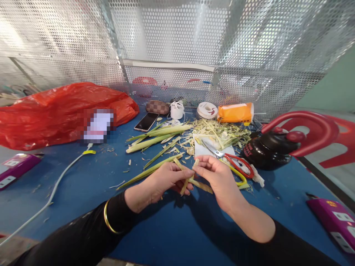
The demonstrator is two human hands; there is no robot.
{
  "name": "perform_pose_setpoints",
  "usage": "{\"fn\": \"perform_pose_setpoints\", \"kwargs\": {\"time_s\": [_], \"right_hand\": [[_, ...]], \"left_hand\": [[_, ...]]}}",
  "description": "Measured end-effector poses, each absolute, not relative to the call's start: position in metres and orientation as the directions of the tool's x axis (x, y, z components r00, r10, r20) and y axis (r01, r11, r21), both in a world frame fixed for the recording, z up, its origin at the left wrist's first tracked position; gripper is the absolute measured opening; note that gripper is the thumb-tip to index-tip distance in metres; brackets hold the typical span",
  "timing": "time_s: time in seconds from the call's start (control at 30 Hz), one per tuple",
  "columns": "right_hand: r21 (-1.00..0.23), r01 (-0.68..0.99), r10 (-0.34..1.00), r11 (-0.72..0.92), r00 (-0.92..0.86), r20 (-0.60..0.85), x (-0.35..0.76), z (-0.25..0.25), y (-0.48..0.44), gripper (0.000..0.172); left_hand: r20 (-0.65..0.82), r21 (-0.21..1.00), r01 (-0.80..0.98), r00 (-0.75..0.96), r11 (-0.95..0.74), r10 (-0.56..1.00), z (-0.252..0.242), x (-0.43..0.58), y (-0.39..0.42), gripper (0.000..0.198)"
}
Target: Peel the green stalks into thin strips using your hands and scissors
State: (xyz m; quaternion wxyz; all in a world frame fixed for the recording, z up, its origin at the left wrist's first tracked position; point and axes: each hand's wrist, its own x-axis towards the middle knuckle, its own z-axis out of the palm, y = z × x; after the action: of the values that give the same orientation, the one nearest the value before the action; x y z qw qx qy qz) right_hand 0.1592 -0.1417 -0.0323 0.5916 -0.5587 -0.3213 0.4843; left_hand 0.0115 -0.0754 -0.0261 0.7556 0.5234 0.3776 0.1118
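Pale, flat plant strips [203, 186] cross one another between my hands above the blue table. My left hand [169, 178] pinches them where they cross, its fingers curled underneath. Close beside it on the right, my right hand [215, 175] pinches the upper end of a strip between thumb and fingers. Long green stalks [155, 142] lie behind my left hand. Red-handled scissors [238, 162] and a yellow handle [240, 178] rest behind my right hand, partly over a white sheet [203, 149]. A heap of shredded plant pieces [219, 131] lies behind the sheet.
On the blue table [166, 229], a dark bottle [267, 149] stands right; a phone [146, 122], checkered case [157, 107], white spool [207, 110] and orange packet [235, 112] are at the back. A red bag [61, 111] and white cable [59, 184] lie left.
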Motion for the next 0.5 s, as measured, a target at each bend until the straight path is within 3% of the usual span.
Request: {"fn": "perform_pose_setpoints", "kwargs": {"time_s": [0.17, 0.5], "right_hand": [[-0.962, -0.201, 0.956, -0.184, 0.193, -0.223, 0.1598, -0.0339, -0.1443, 0.023], [-0.985, -0.108, 0.954, -0.134, 0.253, -0.158, 0.1526, -0.0404, -0.1456, 0.026]], "left_hand": [[-0.442, 0.882, 0.223, 0.698, 0.415, 0.563, -0.0251, 0.0117, -0.0782, 0.043], [-0.45, 0.86, 0.235, 0.768, 0.453, 0.455, -0.0294, 0.0118, -0.0849, 0.032]]}}
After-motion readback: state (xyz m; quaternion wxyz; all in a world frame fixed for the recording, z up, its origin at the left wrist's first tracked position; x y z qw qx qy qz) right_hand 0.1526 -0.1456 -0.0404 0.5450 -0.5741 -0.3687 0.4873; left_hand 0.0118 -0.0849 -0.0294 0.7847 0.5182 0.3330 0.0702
